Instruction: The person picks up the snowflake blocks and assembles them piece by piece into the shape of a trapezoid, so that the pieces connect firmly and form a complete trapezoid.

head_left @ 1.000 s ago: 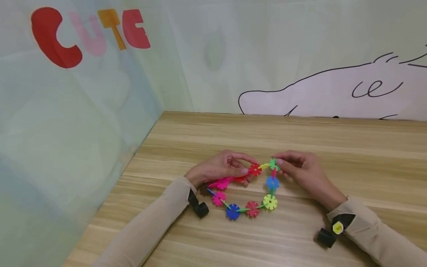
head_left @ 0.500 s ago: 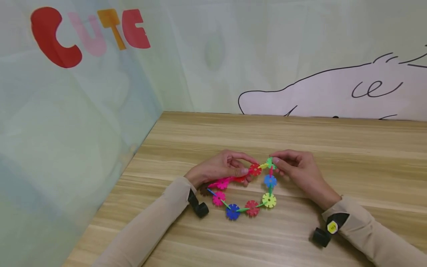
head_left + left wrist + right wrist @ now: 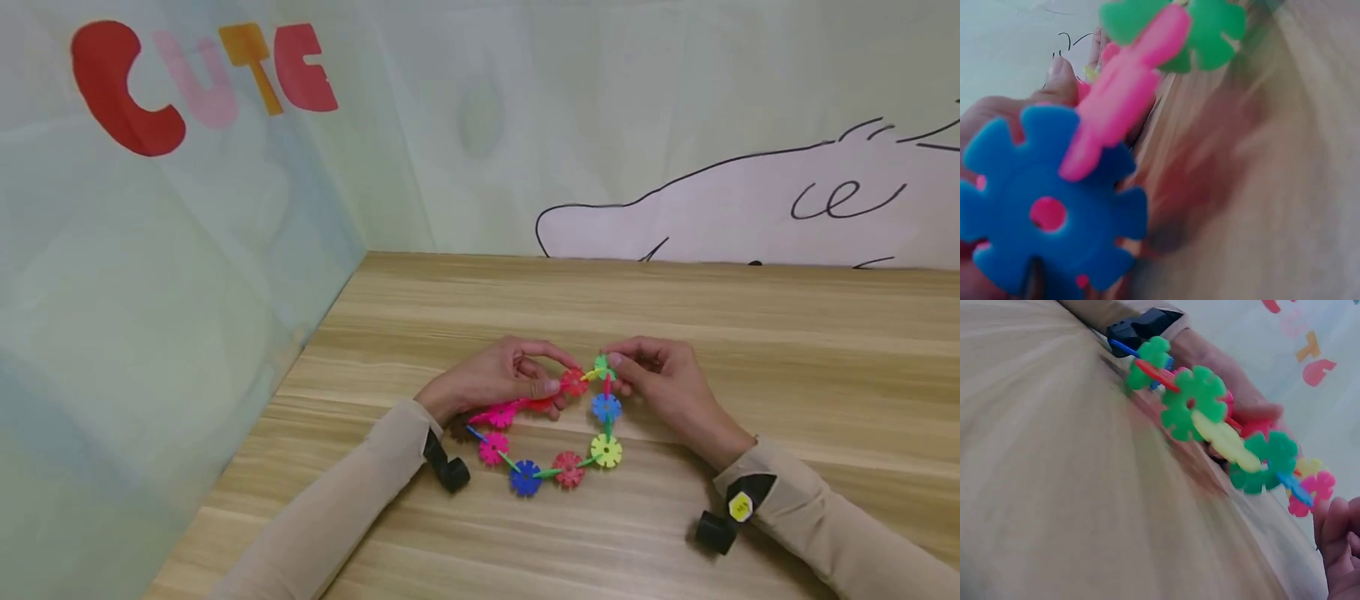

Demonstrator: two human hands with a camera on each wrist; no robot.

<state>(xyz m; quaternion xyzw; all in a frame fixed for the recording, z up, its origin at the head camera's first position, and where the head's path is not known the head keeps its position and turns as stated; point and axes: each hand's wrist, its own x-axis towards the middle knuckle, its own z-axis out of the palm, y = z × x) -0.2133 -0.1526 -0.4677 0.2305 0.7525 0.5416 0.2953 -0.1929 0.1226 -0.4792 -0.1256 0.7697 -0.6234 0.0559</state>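
Observation:
A chain of colourful slotted plastic flower discs [image 3: 570, 469] is curved into a loop between the two hands. On its left side, the left hand [image 3: 491, 377] holds the chain by thumb and fingers near a red disc [image 3: 574, 382]. The right hand [image 3: 669, 385] pinches a green disc [image 3: 603, 367] at the far right of the loop. A yellow disc [image 3: 592, 376] seen edge-on sits between those two. In the left wrist view a blue disc [image 3: 1004, 194] is large and close, joined to a pink one [image 3: 1122, 94]. A brown disc is partly hidden under the left wrist.
The wood-grain table [image 3: 420, 533] lies under both hands. Behind it stands a wall sheet [image 3: 450, 167] with a line drawing, and coloured letters mark the left wall. Each sleeve cuff carries a small black camera [image 3: 716, 532].
The right hand has shifted a little to the left with the green disc, nearer the left hand. That side of the loop followed slightly. The left hand stays nearly still.

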